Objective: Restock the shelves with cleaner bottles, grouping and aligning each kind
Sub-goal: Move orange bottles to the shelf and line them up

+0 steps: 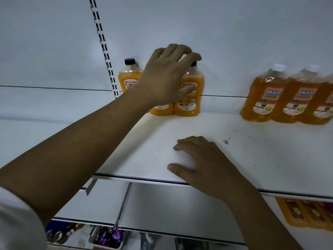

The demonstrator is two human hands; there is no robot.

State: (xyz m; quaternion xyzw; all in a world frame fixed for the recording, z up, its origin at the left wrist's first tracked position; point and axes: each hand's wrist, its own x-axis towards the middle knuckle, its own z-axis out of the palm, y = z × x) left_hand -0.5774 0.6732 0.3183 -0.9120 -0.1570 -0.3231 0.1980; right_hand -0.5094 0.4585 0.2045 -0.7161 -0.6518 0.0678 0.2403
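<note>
The left hand reaches far back over the shelf, arm stretched nearly straight from a white sleeve, and its fingers are spread and curled down over the tops of a small cluster of opaque orange cleaner bottles standing against the back panel. The thumb lies across the label of the rightmost bottle, so the hand seems to cup the group from above and in front rather than lift any single one; this reads as a nudge to square the bottles together and push them flush to the rear. One black-capped bottle stands just left of the wrist, partly hidden by it, and a middle bottle shows only its base below the palm, so whether all three touch cannot be told. Well to the right of those fingers, a second kind, clear amber bottles with white caps, stands in its own tight row, shoulder to shoulder, which fits the sorting by type. The right hand rests palm down near the shelf's front edge, fingers loosely parted and holding nothing, thumb out toward the left; it looks like a brace for the long reach. More orange packs sit on the shelf below.
</note>
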